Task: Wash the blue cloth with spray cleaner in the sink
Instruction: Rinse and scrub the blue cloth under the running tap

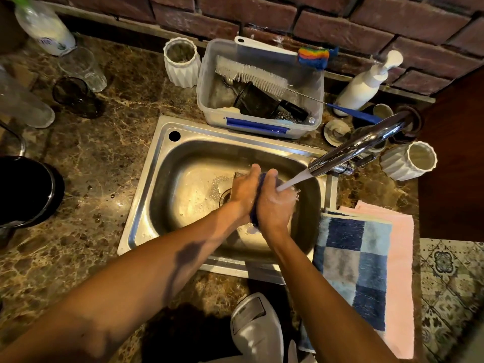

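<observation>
— Since the blue cloth (254,205) is bunched between the palms, only a dark strip of it shows, low over the steel sink (146,195), above the drain.

— How is it held?

— The left hand (245,191) and right hand (275,205) press together on it, fingers wrapped round, likely rubbing suds out.

— Why there?

— The tap stream (293,181) lands on the right hand. The white spray bottle (255,326) rests on the counter's near edge.
</observation>
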